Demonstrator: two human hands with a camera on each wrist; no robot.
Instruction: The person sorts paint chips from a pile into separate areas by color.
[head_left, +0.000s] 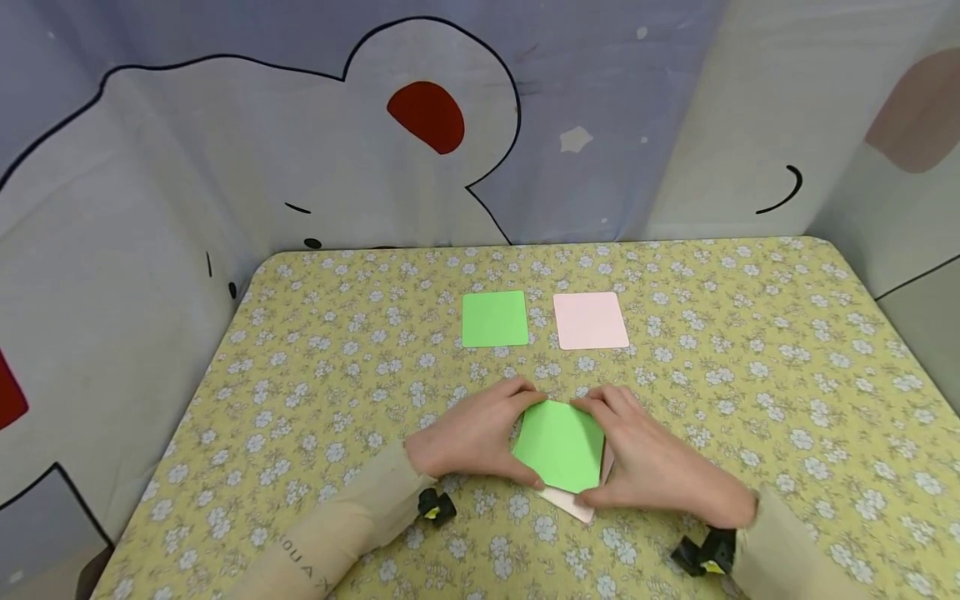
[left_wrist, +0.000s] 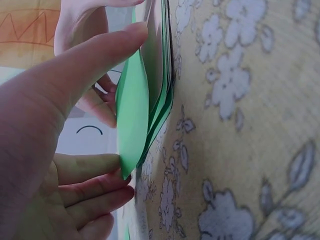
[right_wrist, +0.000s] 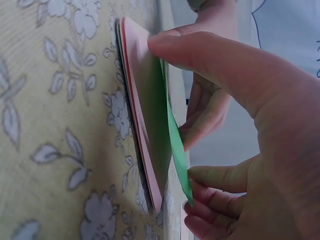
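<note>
A green square sheet of paper [head_left: 558, 446] lies between both hands, bowed a little, above a small stack of cards. My left hand [head_left: 487, 433] pinches its left corners between thumb and fingertips. On the opposite side my right hand [head_left: 648, 454] grips it the same way, thumb at the near corner. Below the sheet, a pink card [head_left: 567, 502] sticks out at the near edge. The left wrist view shows green layers [left_wrist: 159, 112] in the stack under the raised sheet. In the right wrist view, the top pink card [right_wrist: 142, 115] lies under a gap.
Farther back on the table lie a green square [head_left: 495, 319] and, to its right, a pink square [head_left: 591, 321], a small gap apart. A yellow flowered cloth [head_left: 337, 358] covers the table. A printed curtain [head_left: 262, 150] hangs behind and beside it.
</note>
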